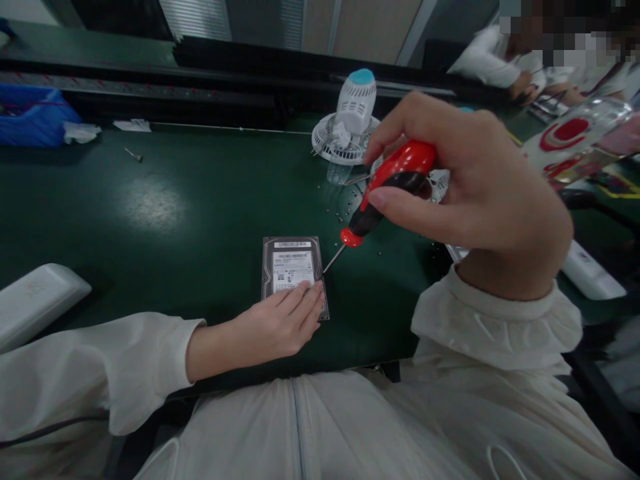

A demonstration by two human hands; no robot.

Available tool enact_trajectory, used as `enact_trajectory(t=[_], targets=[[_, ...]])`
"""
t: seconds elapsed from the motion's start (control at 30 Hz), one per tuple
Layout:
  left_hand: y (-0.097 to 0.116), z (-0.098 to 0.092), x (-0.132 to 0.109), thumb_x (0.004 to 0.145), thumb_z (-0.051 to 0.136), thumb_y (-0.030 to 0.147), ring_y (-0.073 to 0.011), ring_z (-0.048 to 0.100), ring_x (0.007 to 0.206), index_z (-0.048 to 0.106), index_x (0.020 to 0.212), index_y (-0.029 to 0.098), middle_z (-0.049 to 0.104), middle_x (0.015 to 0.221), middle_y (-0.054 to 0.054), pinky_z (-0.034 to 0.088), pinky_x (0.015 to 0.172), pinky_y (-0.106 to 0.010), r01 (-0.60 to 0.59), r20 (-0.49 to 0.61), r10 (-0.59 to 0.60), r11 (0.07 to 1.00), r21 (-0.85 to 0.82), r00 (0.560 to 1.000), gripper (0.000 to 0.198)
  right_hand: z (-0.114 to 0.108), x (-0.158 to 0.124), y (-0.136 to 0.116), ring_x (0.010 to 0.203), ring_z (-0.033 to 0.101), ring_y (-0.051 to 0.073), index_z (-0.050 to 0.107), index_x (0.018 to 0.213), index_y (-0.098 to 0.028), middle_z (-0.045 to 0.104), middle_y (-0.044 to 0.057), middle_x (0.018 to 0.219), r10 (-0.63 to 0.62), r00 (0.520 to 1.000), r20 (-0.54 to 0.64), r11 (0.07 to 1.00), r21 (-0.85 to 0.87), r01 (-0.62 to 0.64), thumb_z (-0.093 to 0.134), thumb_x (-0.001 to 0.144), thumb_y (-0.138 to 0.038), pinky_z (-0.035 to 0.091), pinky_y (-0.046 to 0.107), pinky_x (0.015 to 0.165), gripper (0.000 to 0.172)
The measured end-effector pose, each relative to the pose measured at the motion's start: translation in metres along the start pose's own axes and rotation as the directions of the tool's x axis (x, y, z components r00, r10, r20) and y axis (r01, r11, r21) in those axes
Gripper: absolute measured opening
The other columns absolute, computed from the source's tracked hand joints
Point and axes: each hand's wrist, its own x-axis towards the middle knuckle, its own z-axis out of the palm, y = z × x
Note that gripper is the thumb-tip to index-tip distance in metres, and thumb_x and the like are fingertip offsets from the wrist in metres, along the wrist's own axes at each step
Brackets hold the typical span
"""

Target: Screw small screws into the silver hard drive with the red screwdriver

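A hard drive [293, 260] with a white label lies on the dark green tabletop, close to its front edge. Across the drive's lower right part rests my left hand [280, 323], fingers stretched out flat and covering some of the label. My right hand [480, 180] is wrapped round the red and black handle of a screwdriver [395, 180]. The tilted shaft runs down and left, its tip at the drive's right edge. Whether the tip sits in a screw is too small to tell. Several small loose screws [343, 217] are scattered beyond the drive.
Behind the screws stands a white fan [350, 120] with a blue top. A blue bin [37, 113] is at the far left; a white device [40, 300] lies at the near left. On the right are a clear bottle [580, 137] and a co-worker's white sleeve [483, 63].
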Motion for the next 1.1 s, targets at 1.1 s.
enact_trajectory(t=[1.1], targets=[[-0.0013, -0.0005, -0.0008, 0.104, 0.059, 0.023, -0.0284, 0.077, 0.111, 0.068, 0.127, -0.003, 0.075, 0.127, -0.02, 0.063, 0.091, -0.036, 0.002, 0.001, -0.002, 1.0, -0.006, 1.0, 0.036, -0.0016, -0.0012, 0.0018, 0.08, 0.047, 0.009, 0.059, 0.121, -0.016, 0.06, 0.002, 0.109, -0.013, 0.999, 0.044, 0.994, -0.109, 0.018, 0.044, 0.103, -0.051, 0.043, 0.032, 0.081, 0.043]])
